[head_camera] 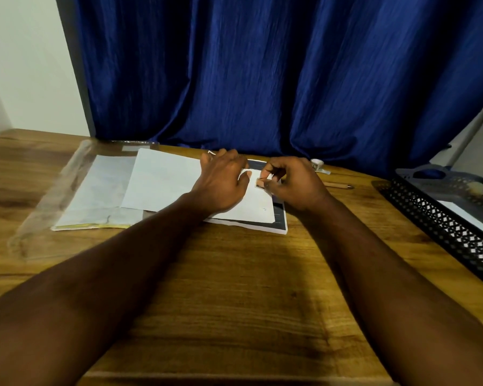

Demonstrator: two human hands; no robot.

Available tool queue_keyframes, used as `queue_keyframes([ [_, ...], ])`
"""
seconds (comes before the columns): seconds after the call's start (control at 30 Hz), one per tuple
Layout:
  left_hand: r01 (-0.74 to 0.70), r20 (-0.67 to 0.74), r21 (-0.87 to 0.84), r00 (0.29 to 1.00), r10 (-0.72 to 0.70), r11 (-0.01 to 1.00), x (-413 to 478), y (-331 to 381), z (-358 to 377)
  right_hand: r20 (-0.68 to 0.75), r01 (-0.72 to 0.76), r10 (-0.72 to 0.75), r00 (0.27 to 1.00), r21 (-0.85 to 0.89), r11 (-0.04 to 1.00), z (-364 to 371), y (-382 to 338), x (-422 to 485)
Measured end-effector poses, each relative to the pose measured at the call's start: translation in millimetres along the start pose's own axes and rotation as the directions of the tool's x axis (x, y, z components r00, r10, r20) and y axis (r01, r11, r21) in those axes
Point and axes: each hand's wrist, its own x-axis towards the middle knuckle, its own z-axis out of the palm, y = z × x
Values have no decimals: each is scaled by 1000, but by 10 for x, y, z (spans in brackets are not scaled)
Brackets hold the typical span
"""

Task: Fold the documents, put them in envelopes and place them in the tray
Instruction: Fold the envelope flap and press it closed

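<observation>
A white envelope (165,182) lies across a stack of documents (279,215) at the far middle of the wooden desk. My left hand (223,181) presses flat on the envelope's right part, fingers spread. Just to its right, my right hand (287,182) pinches a small piece at the envelope's upper right corner between thumb and forefinger; what the piece is, I cannot tell. The black mesh tray (441,235) stands at the right edge with a white sheet (469,215) inside.
A clear plastic sleeve (67,196) with more papers (101,196) lies to the left. A small tape roll (317,164) and a wooden pen (338,185) sit behind my right hand. A blue curtain (262,73) hangs at the back.
</observation>
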Motion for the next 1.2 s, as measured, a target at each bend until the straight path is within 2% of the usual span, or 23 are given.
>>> queue_keyframes([
  [0.1,-19,7,-10,1000,19,1000,-5,6,-5,-23,-47,51,998,138,989,-13,0,-4],
  [0.27,-29,17,-50,999,30,998,-1,-1,-24,-31,-72,93,995,415,907,14,36,29],
  [0.43,-54,-45,-47,998,51,997,-6,6,19,69,-210,209,975,580,787,45,112,99],
  [0.6,-67,-88,-50,994,62,997,-10,24,14,155,-287,252,955,698,656,-2,130,86],
  [0.77,-70,-94,-39,993,67,997,-5,13,13,198,-277,194,961,712,645,-58,92,64],
  [0.93,-57,-91,-5,994,57,998,11,5,17,122,-245,224,967,685,686,17,70,73],
  [1.07,-8,-77,-14,997,7,1000,4,-22,33,188,-355,325,927,721,595,7,90,86],
  [1.2,7,-77,-16,997,-8,1000,11,-38,15,176,-366,328,928,591,718,-33,181,56],
])
